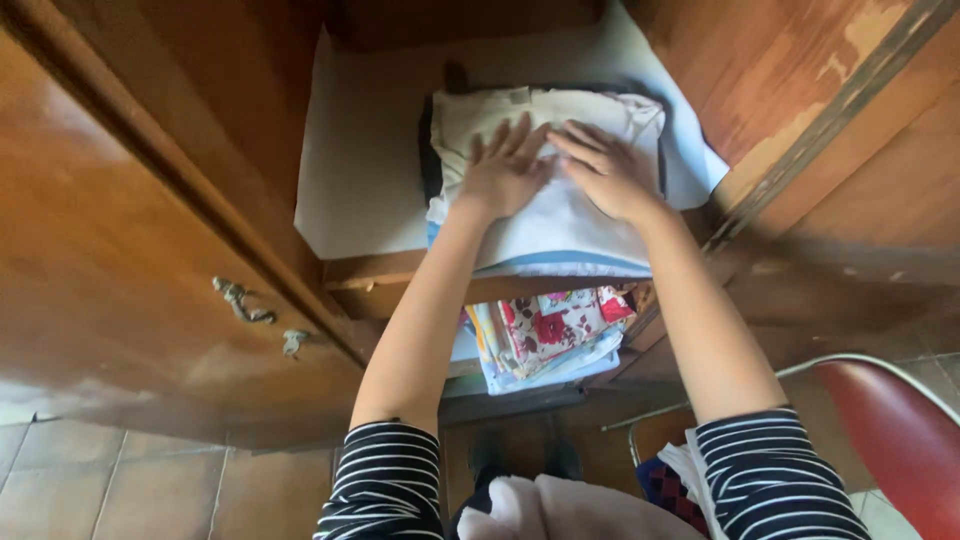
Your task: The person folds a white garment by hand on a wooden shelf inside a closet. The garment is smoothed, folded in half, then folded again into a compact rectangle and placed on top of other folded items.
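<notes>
left hand (505, 172), right hand (603, 170) flat on folded white cloth (560, 215) (wardrobe shelf (360, 180))

The wardrobe door (120, 250) is made of glossy varnished wood, with a metal handle (243, 300); the opposite door (800, 90) is worn, its finish flaked off in patches. Soft matt cloth is seen in the folded stack (560, 225) (a floral print lies on the shelf below), and the shelf is lined with smooth pale paper (360, 180).

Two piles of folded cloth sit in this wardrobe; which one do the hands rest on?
The upper pile, plain cream and white on the paper-lined shelf. Left hand and right hand lie flat on top. The lower pile, with red flowers, is untouched.
</notes>
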